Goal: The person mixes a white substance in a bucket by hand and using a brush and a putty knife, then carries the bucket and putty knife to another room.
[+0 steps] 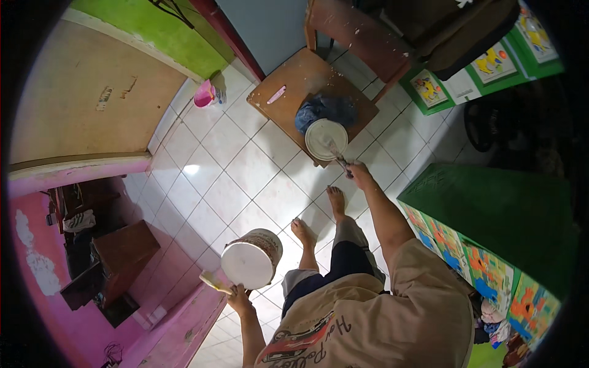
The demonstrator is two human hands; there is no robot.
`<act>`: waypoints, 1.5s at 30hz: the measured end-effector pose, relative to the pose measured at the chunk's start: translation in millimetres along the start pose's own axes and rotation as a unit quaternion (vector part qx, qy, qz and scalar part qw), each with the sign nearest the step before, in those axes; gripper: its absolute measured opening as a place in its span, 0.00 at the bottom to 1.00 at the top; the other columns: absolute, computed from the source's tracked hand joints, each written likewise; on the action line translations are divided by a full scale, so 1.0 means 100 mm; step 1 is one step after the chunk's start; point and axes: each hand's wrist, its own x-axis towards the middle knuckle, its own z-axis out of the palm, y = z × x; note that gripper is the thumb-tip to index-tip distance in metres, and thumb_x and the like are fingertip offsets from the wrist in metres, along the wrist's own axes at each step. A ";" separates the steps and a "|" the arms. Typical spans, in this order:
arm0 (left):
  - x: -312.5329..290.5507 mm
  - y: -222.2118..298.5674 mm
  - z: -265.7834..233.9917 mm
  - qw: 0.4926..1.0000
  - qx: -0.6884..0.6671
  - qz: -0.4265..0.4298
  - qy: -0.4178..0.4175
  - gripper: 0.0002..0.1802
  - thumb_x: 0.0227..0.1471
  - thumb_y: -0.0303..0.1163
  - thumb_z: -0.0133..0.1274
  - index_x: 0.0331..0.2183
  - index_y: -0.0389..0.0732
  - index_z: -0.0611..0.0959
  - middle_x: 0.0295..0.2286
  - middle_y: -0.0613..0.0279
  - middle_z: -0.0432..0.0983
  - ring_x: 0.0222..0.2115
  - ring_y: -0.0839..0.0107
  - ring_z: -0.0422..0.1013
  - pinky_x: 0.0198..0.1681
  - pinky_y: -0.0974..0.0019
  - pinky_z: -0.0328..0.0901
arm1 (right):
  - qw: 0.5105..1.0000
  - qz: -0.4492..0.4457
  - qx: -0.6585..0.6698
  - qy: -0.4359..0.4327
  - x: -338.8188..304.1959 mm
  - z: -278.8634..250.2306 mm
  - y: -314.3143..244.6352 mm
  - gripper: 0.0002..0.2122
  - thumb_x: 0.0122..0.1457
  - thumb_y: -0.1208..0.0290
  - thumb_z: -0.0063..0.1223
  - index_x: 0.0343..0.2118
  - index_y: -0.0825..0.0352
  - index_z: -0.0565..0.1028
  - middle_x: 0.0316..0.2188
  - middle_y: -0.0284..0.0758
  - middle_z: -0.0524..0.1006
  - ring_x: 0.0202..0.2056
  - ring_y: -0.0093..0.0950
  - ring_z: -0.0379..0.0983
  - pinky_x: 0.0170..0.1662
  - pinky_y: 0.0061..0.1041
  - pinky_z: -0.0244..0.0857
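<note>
My right hand is closed around the handle of a smeared, scraper-like tool. Its whitish end reaches over a round white lid or shallow container at the near corner of a wooden chair's seat. A crumpled blue cloth lies right behind that round piece. Low on the left, my left hand grips a pale yellow, brush-like tool. That hand is at the side of a white bucket with a whitish top; whether it also holds the bucket is hidden.
A slim pink object lies on the chair seat. On the tiled floor stands a small pink pail near the wooden door. A green cabinet is on my right, dark brown furniture on my left.
</note>
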 end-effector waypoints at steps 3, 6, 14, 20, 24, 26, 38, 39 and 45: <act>-0.12 0.05 0.17 0.999 0.000 -0.030 0.034 0.13 0.47 0.19 0.53 0.38 0.30 0.72 0.33 0.56 0.73 0.32 0.65 0.75 0.37 0.57 0.78 | 0.999 -0.014 0.040 -0.001 0.47 0.02 -0.01 0.06 0.57 0.77 0.46 0.34 0.68 0.75 0.22 0.29 0.71 0.20 0.20 0.64 0.26 0.21 0.61; -0.17 0.00 0.34 0.997 -0.003 -0.051 0.051 0.13 0.48 0.20 0.53 0.38 0.31 0.72 0.34 0.55 0.73 0.34 0.64 0.75 0.40 0.57 0.78 | 0.998 -0.042 0.051 -0.019 0.80 -0.19 0.08 0.06 0.59 0.74 0.47 0.25 0.66 0.73 0.18 0.28 0.69 0.18 0.19 0.62 0.24 0.21 0.60; -0.26 0.02 0.80 0.993 0.011 -0.091 0.071 0.17 0.48 0.21 0.54 0.43 0.32 0.72 0.34 0.56 0.73 0.33 0.65 0.75 0.39 0.61 0.77 | 0.994 0.005 -0.008 0.106 0.97 -0.13 0.05 0.13 0.62 0.61 0.51 0.25 0.65 0.74 0.19 0.29 0.71 0.18 0.20 0.64 0.19 0.22 0.58; -0.35 0.15 1.18 0.996 0.012 -0.073 0.049 0.12 0.49 0.21 0.53 0.37 0.31 0.70 0.34 0.55 0.73 0.34 0.63 0.75 0.39 0.55 0.78 | 0.967 -0.081 -0.116 0.210 1.16 -0.13 -0.01 0.18 0.57 0.57 0.57 0.19 0.67 0.73 0.12 0.28 0.68 0.14 0.19 0.62 0.17 0.23 0.54; -0.44 0.16 1.23 0.996 0.026 -0.069 0.049 0.12 0.50 0.21 0.53 0.37 0.31 0.70 0.34 0.55 0.73 0.35 0.63 0.75 0.38 0.56 0.78 | 0.984 -0.033 -0.139 0.102 1.16 -0.19 0.01 0.16 0.53 0.58 0.62 0.24 0.69 0.77 0.16 0.33 0.74 0.18 0.22 0.68 0.22 0.26 0.62; -0.48 0.13 1.17 0.996 0.026 -0.071 0.053 0.12 0.50 0.21 0.53 0.37 0.31 0.70 0.34 0.55 0.73 0.34 0.64 0.75 0.38 0.56 0.79 | 0.984 -0.037 -0.148 0.097 1.10 -0.14 0.06 0.15 0.53 0.60 0.62 0.27 0.70 0.78 0.19 0.35 0.76 0.20 0.23 0.71 0.25 0.26 0.65; -0.45 -0.04 0.94 0.998 0.048 -0.042 -0.022 0.10 0.49 0.19 0.53 0.35 0.30 0.72 0.31 0.56 0.73 0.29 0.65 0.75 0.36 0.57 0.79 | 0.983 -0.083 -0.094 0.137 0.02 -0.77 0.32 0.11 0.60 0.67 0.55 0.38 0.70 0.77 0.24 0.27 0.75 0.21 0.16 0.65 0.23 0.19 0.59; -0.39 -0.10 0.88 0.998 0.041 -0.037 -0.034 0.09 0.48 0.19 0.53 0.34 0.29 0.73 0.29 0.56 0.73 0.28 0.65 0.75 0.35 0.58 0.78 | 0.981 -0.091 -0.086 0.145 -0.15 -0.83 0.35 0.11 0.60 0.67 0.55 0.38 0.70 0.77 0.24 0.27 0.75 0.21 0.16 0.65 0.23 0.19 0.59; -0.26 -0.28 0.65 0.993 0.069 0.021 -0.092 0.05 0.45 0.21 0.54 0.25 0.28 0.76 0.26 0.56 0.74 0.27 0.65 0.75 0.31 0.61 0.76 | 0.983 -0.080 0.017 0.164 -1.38 -1.31 0.86 0.10 0.60 0.67 0.55 0.37 0.69 0.77 0.24 0.31 0.77 0.20 0.17 0.67 0.22 0.19 0.59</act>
